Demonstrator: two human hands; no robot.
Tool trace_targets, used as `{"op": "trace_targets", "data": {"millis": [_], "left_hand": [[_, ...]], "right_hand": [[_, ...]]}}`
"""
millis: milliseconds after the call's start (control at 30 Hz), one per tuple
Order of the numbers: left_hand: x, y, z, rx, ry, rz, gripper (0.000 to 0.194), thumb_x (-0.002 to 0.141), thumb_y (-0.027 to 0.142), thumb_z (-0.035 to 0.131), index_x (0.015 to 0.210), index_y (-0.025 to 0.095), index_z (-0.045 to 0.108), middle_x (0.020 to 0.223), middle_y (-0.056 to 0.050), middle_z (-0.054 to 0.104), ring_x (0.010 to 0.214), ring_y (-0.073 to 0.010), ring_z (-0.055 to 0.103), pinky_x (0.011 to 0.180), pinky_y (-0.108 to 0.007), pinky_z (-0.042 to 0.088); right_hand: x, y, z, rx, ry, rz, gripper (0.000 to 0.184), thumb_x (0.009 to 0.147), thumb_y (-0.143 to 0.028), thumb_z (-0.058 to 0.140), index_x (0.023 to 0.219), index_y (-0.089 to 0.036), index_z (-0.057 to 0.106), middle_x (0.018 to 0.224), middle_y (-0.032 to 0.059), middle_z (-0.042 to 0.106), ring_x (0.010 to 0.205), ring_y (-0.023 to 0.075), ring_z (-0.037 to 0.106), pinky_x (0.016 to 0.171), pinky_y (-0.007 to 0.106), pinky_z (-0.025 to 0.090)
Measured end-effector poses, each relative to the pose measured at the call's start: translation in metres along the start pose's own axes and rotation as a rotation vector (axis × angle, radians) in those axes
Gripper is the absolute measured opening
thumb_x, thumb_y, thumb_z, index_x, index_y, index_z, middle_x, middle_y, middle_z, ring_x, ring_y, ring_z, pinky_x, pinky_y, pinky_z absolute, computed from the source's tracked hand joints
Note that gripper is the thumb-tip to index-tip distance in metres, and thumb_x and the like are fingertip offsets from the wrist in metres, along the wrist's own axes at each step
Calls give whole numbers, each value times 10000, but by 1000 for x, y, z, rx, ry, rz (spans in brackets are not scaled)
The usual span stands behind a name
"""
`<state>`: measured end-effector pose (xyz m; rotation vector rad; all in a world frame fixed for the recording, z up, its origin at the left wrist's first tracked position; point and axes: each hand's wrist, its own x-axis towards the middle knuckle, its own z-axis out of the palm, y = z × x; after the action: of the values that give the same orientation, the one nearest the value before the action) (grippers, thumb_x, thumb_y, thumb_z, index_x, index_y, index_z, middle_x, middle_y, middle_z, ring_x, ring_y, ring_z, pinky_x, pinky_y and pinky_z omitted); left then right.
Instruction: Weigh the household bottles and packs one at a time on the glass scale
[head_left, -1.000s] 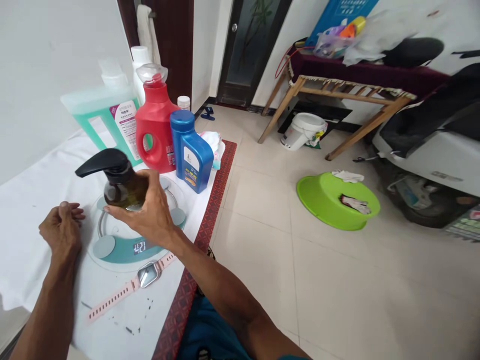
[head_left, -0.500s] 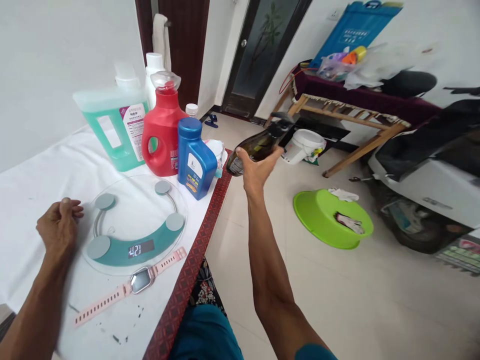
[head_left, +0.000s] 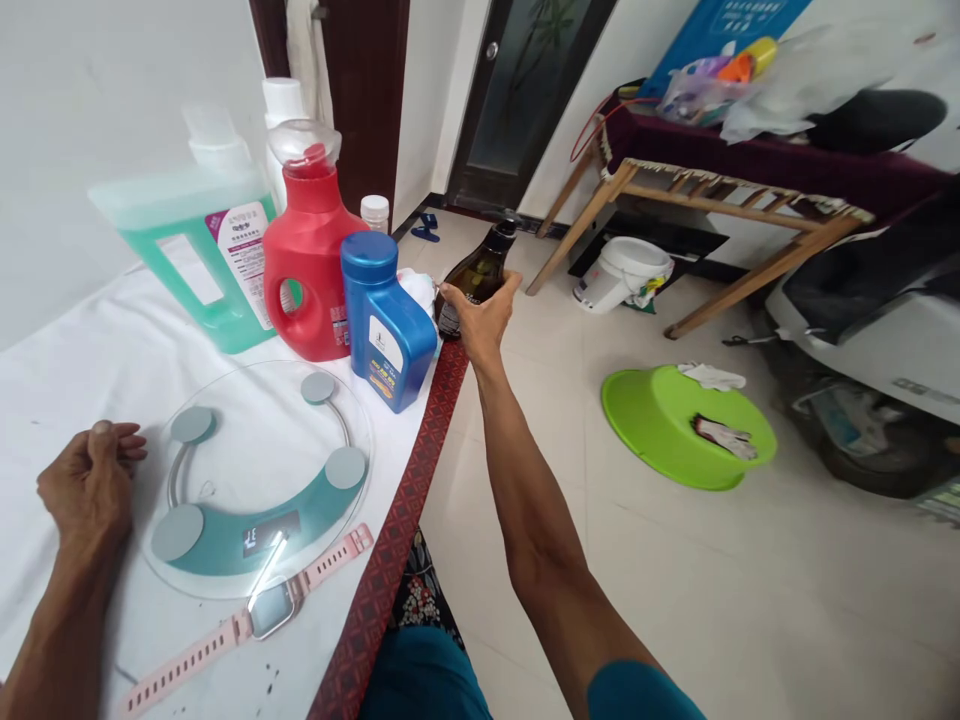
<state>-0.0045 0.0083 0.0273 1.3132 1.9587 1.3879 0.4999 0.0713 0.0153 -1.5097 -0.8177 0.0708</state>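
Brown and see-through, with a black pump head, the tall bottle [head_left: 471, 285] is clasped round its body by the right hand [head_left: 487, 318], thumb on the left and fingers on the right. It is at the far right corner of the white-clothed tabletop [head_left: 45, 375], by the red patterned border [head_left: 390, 535], its long axis tilted so the pump leans up and rightward; whether its base touches down, I cannot tell. The left hand [head_left: 91, 475] is well apart, loosely curled on the cloth with nothing visible in it — nearest to the round clear-glass scale with a teal band [head_left: 307, 510]. Just in front of that lies a pink-strapped watch [head_left: 271, 608]. Beyond the scale stand the containers: a blue plastic bottle [head_left: 394, 335], an opaque red handled jug [head_left: 313, 255] and a translucent jug [head_left: 217, 265] of green liquid. On the floor, pale gloves [head_left: 726, 437] rest on a lime-green plastic basin [head_left: 649, 420]; farther off sits a white plastic bucket [head_left: 622, 270], its contents not visible.
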Motion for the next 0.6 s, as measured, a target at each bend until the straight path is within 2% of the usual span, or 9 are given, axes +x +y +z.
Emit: {"op": "trace_targets", "data": {"millis": [167,267,367,433,500,600], "left_hand": [[-1,5,2,8,8,0,222,803,510,673,722,312,732,674,-13,719,677,-278,666,584,-356,487],[0,4,3,-4,10,12,264,782,538,655,710,294,725,660,-16,705,659,-259,658,579,-342,494],[3,-1,4,-15,25,10,299,792,550,655,730,270,741,678,-21,715,660,-238,663,598,-325,504],[5,-5,6,-32,28,-7,306,804,538,669,746,249,751,687,-33,722,657,-229,664,591,-312,503],[6,-7,5,-68,23,-43,313,829,518,674,768,222,754,695,-48,722,638,-209,648,569,-293,480],[7,-5,-1,-167,46,-67,324,882,507,678,828,194,740,745,-60,729,626,-178,637,553,-270,454]], "right_hand": [[-2,8,2,-26,-52,-51,666,796,-426,972,1264,-281,521,1250,83,713,1203,291,700,1132,531,604],[-9,13,3,-19,-48,-81,736,799,-482,996,1340,-278,541,1370,124,711,1281,305,695,1197,580,587],[-26,19,8,47,-20,-31,823,795,-542,999,1410,-268,527,1497,172,689,1373,309,692,1231,573,578],[-38,22,12,105,23,72,812,800,-568,979,1387,-261,508,1423,153,727,1304,294,736,1189,543,605],[-49,23,16,123,78,166,733,808,-588,953,1295,-273,506,1280,97,759,1196,281,771,1111,511,637],[-56,19,18,94,92,191,602,843,-581,920,1147,-303,481,1170,54,751,1157,287,776,1032,475,647]]}}
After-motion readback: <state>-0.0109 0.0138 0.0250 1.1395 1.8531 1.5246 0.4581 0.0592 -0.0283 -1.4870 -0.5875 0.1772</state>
